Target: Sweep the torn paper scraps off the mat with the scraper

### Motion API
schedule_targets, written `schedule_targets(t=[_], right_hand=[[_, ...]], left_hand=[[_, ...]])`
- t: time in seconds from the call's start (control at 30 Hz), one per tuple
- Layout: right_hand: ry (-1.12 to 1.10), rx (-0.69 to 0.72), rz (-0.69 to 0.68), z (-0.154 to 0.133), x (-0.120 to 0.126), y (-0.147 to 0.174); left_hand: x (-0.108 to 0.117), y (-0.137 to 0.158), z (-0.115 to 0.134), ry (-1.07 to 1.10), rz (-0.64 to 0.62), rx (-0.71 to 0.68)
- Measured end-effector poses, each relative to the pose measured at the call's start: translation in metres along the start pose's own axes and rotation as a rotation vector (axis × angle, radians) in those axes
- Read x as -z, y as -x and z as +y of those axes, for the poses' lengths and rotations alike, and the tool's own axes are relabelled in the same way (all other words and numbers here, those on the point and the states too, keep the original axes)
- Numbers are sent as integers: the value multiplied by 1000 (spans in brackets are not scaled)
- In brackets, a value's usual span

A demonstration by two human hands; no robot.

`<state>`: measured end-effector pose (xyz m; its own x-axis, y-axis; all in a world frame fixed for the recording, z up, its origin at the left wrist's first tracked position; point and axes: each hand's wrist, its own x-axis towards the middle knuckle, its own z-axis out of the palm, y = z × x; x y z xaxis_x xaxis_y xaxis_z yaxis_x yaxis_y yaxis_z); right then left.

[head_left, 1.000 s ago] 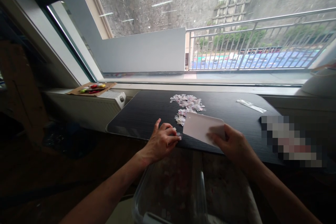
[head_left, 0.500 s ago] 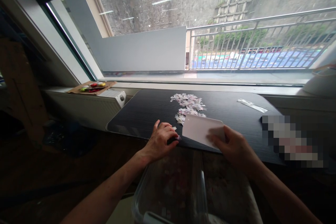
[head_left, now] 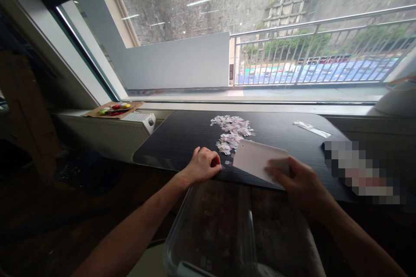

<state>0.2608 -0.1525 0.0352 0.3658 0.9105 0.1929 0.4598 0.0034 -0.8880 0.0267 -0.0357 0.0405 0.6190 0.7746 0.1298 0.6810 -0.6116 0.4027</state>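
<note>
My right hand (head_left: 300, 184) grips a flat white scraper (head_left: 258, 159) with rounded corners and a small hole near one corner. It is tilted over the front part of the dark table (head_left: 182, 138). My left hand (head_left: 204, 165) is closed at the table's front edge, thumb and fingertips curled together; what they pinch, if anything, is too small to make out. Between the hands lies a small loose paper scrap (head_left: 227, 162). Farther back, small pale paper scraps form one pile (head_left: 232, 124) and, just in front of it, a second pile (head_left: 227, 143).
A clear plastic bin (head_left: 208, 229) stands below the table's front edge, with scraps dimly visible inside. A clear plastic strip (head_left: 312, 129) lies at the table's right. Cardboard with colourful items (head_left: 115, 108) rests on the radiator (head_left: 107, 132) at left. A window runs behind.
The white scraper and my right hand have shifted right. My left hand has curled from spread fingers into a pinch, and a loose scrap now shows between the hands.
</note>
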Motion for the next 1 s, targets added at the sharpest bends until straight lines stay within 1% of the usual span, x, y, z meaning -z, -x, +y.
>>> schedule_targets(t=[0.13, 0.23, 0.33, 0.4, 0.5, 0.57, 0.63, 0.73, 0.83, 1.0], right_hand=[[-17, -23, -33, 4, 2, -1], [-6, -39, -28, 2, 3, 1], [-11, -47, -10, -1, 4, 3], [-30, -50, -11, 0, 6, 3], [-45, -54, -18, 4, 9, 2], [-41, -60, -15, 7, 11, 1], [-35, -68, -8, 9, 12, 0], [-39, -82, 7, 7, 13, 1], [-67, -99, 31, 1, 13, 3], [-60, -116, 61, -3, 16, 5]], left_hand=[[4, -6, 1, -55, -44, -2], [5, -7, 2, -91, -62, -25], [4, -4, 1, -78, -49, -40], [2, 1, -1, -46, -11, -52], [2, 7, -4, 71, 94, -52], [4, 8, -5, 205, 149, -5], [7, 6, -5, 377, 150, 61], [12, 2, -3, 588, 108, 137], [13, 0, -2, 655, 104, 176], [11, -1, -4, 621, 120, 174]])
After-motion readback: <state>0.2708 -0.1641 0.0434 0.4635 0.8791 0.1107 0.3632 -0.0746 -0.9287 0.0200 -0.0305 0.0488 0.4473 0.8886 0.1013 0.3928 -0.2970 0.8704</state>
